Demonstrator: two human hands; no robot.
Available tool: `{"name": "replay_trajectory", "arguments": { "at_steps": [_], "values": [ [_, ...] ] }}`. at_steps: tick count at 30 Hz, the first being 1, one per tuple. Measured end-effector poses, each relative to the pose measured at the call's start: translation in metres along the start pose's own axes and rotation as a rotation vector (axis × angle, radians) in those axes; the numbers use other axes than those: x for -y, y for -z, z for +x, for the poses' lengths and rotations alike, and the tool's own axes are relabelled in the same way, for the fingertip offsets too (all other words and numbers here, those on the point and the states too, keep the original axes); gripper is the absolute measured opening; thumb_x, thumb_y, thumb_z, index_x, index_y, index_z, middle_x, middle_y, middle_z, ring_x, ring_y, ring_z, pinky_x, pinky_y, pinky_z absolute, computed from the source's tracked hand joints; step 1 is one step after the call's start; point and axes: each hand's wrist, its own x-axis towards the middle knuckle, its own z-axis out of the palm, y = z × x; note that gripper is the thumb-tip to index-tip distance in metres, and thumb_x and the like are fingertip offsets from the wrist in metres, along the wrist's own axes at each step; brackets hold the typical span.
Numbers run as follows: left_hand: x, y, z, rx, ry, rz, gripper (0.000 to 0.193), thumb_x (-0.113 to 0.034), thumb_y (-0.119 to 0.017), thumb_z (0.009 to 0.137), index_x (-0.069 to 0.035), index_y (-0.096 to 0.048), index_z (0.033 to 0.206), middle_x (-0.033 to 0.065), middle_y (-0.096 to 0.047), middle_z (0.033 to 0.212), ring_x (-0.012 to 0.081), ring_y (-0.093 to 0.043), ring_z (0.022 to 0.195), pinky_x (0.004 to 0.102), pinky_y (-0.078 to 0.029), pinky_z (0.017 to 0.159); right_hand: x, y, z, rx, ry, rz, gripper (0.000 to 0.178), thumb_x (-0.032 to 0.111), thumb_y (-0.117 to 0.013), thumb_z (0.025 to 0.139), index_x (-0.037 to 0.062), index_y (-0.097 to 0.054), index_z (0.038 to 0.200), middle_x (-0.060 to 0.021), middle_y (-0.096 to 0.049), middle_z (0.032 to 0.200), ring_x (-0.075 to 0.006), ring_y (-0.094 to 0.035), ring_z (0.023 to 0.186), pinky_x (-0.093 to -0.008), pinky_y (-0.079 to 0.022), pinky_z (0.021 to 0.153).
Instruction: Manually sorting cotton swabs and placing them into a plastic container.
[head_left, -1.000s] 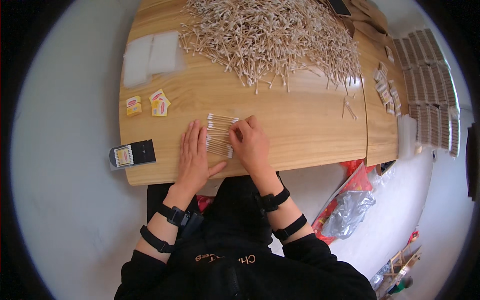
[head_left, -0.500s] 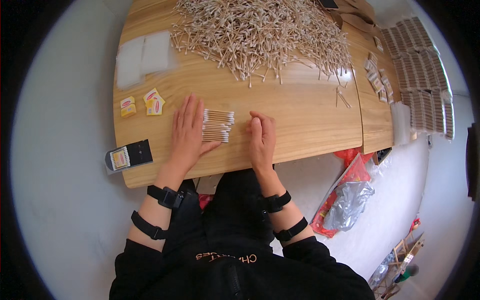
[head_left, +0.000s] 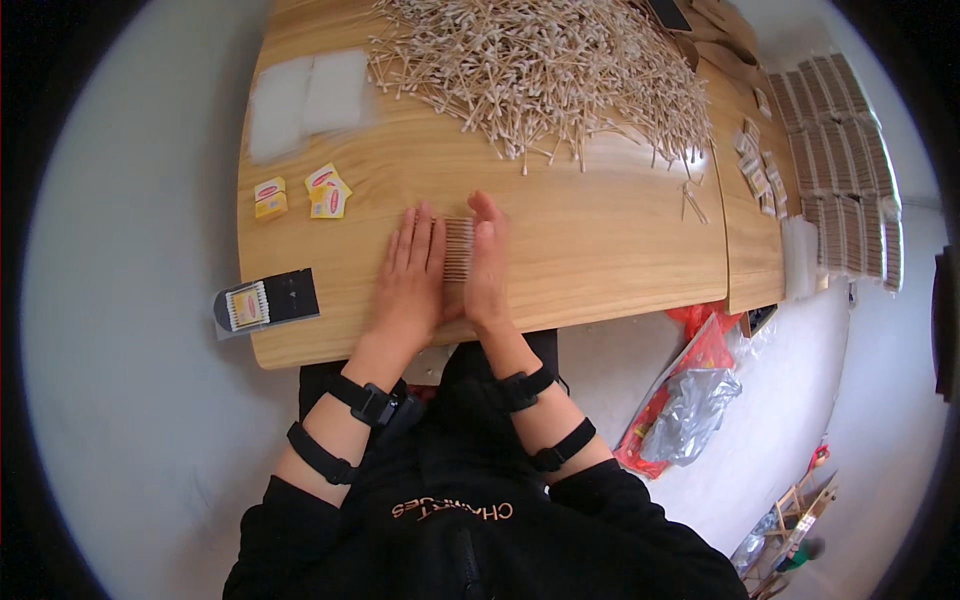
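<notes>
1. Taking the row of cotton swabs [head_left: 459, 250] as the dial's centre, with twelve o'clock away from the person, a black pack [head_left: 290, 294] lies between eight and nine o'clock; white-tipped swabs and a yellow label show at its left end, which overhangs the table's edge.
2. Between nine and ten o'clock sits a yellow-and-white packet [head_left: 270, 198], and near ten, more yellow cards [head_left: 328, 192] overlap.
3. Clear plastic bags [head_left: 335, 92] lie flat between ten and eleven.
4. At nine o'clock, the left hand [head_left: 411, 268] is laid palm down, fingers extended toward twelve, covering the row's left ends and clenching nothing.
5. The row lies on the wooden table [head_left: 610, 235] between both hands, its sticks side by side.
6. At three o'clock, the right hand [head_left: 486, 262] stands on edge, unclenched, fingers toward twelve, palm facing the row; whether it presses the swab ends is hard to tell from above.
7. A large loose heap of swabs [head_left: 560, 75] spreads around one o'clock.
8. Toward three o'clock come a few stray swabs [head_left: 695, 203], small packs [head_left: 757, 175] and, farthest out, stacked wrapped bundles [head_left: 845, 175].
</notes>
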Motion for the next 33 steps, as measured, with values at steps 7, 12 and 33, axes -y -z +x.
{"name": "replay_trajectory", "arguments": {
  "at_steps": [7, 12, 33],
  "values": [
    [-0.007, 0.016, -0.008, 0.088, 0.048, 0.008, 0.108, -0.047, -0.077, 0.067, -0.002, -0.022, 0.148, 0.0180, -0.014, 0.156, 0.0336, -0.009, 0.146, 0.0493, -0.013, 0.117, -0.002, -0.001, -0.003, 0.076, -0.023, 0.002, 0.058, 0.042, -0.032, 0.103, -0.0023, -0.031, 0.141, -0.0168, -0.037, 0.142, -0.0254, -0.031, 0.137, -0.0383, -0.021, 0.116],
    [-0.006, 0.010, -0.012, 0.016, 0.122, -0.119, 0.110, -0.043, -0.079, 0.066, -0.002, -0.019, 0.148, 0.0206, -0.011, 0.156, 0.0349, -0.009, 0.146, 0.0534, -0.011, 0.116, -0.014, 0.011, 0.003, -0.040, -0.057, 0.293, 0.057, 0.041, -0.033, 0.102, -0.0021, -0.032, 0.140, -0.0169, -0.037, 0.142, -0.0259, -0.032, 0.136, -0.0394, -0.021, 0.116],
    [-0.004, 0.001, -0.028, 0.025, 0.061, -0.105, 0.110, -0.047, -0.075, 0.068, -0.001, -0.017, 0.149, 0.0199, -0.011, 0.156, 0.0313, -0.008, 0.146, 0.0436, -0.011, 0.118, -0.029, -0.004, -0.003, -0.041, -0.015, 0.221, 0.055, 0.038, -0.033, 0.103, -0.0031, -0.029, 0.140, -0.0178, -0.039, 0.137, -0.0254, -0.034, 0.133, -0.0377, -0.023, 0.116]
  ]
}}
